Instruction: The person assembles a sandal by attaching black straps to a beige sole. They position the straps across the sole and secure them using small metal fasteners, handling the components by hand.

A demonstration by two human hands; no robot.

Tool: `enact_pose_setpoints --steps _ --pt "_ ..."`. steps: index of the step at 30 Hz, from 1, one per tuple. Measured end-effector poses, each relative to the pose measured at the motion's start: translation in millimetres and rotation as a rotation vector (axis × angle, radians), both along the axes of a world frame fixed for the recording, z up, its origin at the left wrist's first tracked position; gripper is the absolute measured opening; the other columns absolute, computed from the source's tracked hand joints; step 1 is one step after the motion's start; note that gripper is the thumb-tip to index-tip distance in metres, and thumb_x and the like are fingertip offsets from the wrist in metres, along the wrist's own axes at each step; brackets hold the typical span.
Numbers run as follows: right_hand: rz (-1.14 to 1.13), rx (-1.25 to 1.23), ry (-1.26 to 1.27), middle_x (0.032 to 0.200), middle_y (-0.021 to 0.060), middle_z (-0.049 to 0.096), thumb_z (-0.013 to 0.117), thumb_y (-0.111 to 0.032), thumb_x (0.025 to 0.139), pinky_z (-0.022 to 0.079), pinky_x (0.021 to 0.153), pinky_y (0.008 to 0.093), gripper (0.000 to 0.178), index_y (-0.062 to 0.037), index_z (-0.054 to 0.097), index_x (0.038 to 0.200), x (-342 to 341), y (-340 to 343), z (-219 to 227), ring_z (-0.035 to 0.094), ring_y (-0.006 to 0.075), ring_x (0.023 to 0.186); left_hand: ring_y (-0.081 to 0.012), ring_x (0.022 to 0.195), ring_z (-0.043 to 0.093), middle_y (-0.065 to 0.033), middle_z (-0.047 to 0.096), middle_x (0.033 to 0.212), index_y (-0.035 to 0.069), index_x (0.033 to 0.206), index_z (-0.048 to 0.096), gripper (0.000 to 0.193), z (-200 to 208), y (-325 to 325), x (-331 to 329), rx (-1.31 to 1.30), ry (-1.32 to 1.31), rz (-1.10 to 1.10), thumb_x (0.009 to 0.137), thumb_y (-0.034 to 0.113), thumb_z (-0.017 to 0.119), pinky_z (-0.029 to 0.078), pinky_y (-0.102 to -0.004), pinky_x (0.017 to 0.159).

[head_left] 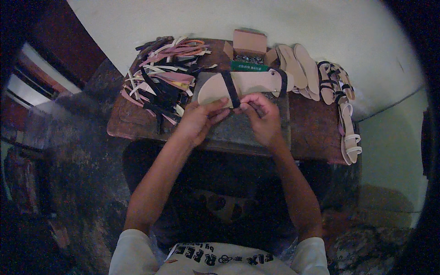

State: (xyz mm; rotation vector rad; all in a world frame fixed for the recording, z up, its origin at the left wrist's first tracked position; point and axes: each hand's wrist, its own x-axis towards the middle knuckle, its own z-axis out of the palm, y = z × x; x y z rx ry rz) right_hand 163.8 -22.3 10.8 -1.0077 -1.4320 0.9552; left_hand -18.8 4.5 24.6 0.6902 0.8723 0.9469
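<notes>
A beige sandal (252, 84) with a black strap across the forefoot and another at the heel lies sideways before me, toe end to the left. My left hand (200, 119) grips the near edge of its toe end, thumb on top and fingers underneath. At the lower end of the forefoot strap (231, 89), my right hand (262, 117) has thumb and forefinger pinched together against the sole's edge. Whether a small nail or only the strap end is between those fingertips is too small to tell. Beneath the sandal is a dark grey slab (247, 132).
On the wooden table (316, 130), a heap of pink, white and black straps (165, 78) lies left. Behind the sandal stands an open cardboard box (250, 57) of small metal pieces. Bare soles (305, 68), black-strapped sandals (327, 85) and white-strapped sandals (350, 137) line the right side.
</notes>
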Motion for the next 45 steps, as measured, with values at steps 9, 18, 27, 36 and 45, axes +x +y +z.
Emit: enact_pose_setpoints --steps 9,18,27,36,45 --pt "0.022 0.040 -0.016 0.091 0.0064 0.064 0.060 -0.009 0.093 0.050 0.082 0.0286 0.011 -0.0002 0.059 0.099 -0.7 1.0 -2.2 0.062 0.0137 0.087 -0.0268 0.106 0.062 -0.0153 0.063 0.113 -0.007 0.115 0.055 0.028 1.1 -3.2 2.8 0.053 -0.069 0.055 0.091 0.006 0.058 0.050 -0.0402 0.098" --pt "-0.160 0.206 -0.350 0.087 0.0095 0.060 0.068 -0.010 0.085 0.047 0.075 0.0311 0.010 -0.0036 0.065 0.092 0.2 -8.0 27.0 0.059 0.0197 0.080 -0.0166 0.084 0.067 -0.0084 0.069 0.099 -0.002 0.108 0.062 0.028 -1.8 -2.1 5.5 0.236 0.105 0.155 0.085 0.009 0.072 0.055 -0.0299 0.078" --pt "-0.187 -0.302 -0.084 0.075 0.0016 0.061 0.071 -0.017 0.085 0.046 0.070 0.0305 0.017 -0.0047 0.069 0.097 4.2 -11.6 37.7 0.055 0.0149 0.070 -0.0129 0.082 0.065 -0.0081 0.071 0.094 -0.003 0.105 0.067 0.026 10.5 -8.1 9.0 0.488 0.336 0.207 0.083 0.011 0.074 0.051 -0.0272 0.075" --pt "-0.108 -0.327 -0.171 0.091 0.0047 0.071 0.070 -0.011 0.084 0.047 0.082 0.0293 0.016 -0.0042 0.071 0.098 12.3 -6.1 18.9 0.063 0.0130 0.088 -0.0079 0.073 0.062 -0.0041 0.070 0.083 -0.001 0.096 0.069 0.021 8.5 -8.7 7.2 0.536 0.377 0.166 0.082 0.013 0.076 0.048 -0.0244 0.065" --pt "-0.023 -0.136 -0.266 0.084 -0.0012 0.067 0.065 -0.008 0.087 0.044 0.069 0.0239 0.013 -0.0058 0.071 0.098 14.5 -1.9 9.0 0.055 0.0058 0.073 -0.0067 0.070 0.060 -0.0032 0.069 0.080 -0.001 0.092 0.068 0.018 2.9 -10.5 9.4 0.636 0.425 0.165 0.082 0.012 0.075 0.048 -0.0239 0.061"
